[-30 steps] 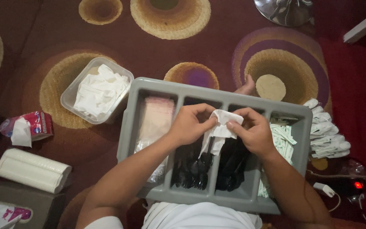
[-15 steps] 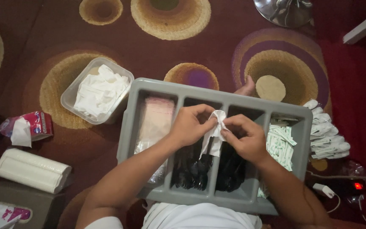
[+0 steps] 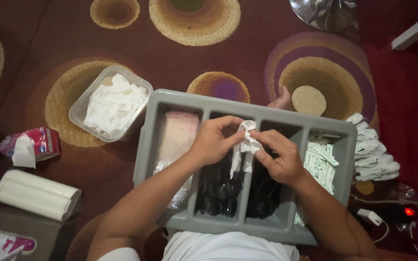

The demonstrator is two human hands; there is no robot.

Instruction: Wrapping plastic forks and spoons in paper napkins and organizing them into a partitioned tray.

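Both hands work over the grey divided tray [image 3: 247,104], which sits on the patterned carpet [image 3: 247,53] in front of the person. Left hand [image 3: 214,142] pinches the top of a white napkin [image 3: 244,147], fingers closed on it. Right hand [image 3: 279,157] grips the same napkin from the other side, thumb and fingers closed on its twisted middle. Napkin is held above the tray's two middle compartments and hangs down over the divider between them.

Black plastic cutlery [image 3: 218,186] fills those two middle compartments, under the hands. Tray's left compartment holds a clear packet of pale pink items [image 3: 177,140]. Tray's right compartment holds small white-green sachets [image 3: 321,162].

Left of the tray: clear plastic tub [image 3: 81,113] of folded white napkins, just beside it. Farther left of the tray: red tissue pack [image 3: 39,142], a white wrapped roll [image 3: 37,193]. Right of the tray: stack of white wrapped bundles [image 3: 373,152], just beside its edge. A bare foot [image 3: 281,99] shows just past the tray's far rim.
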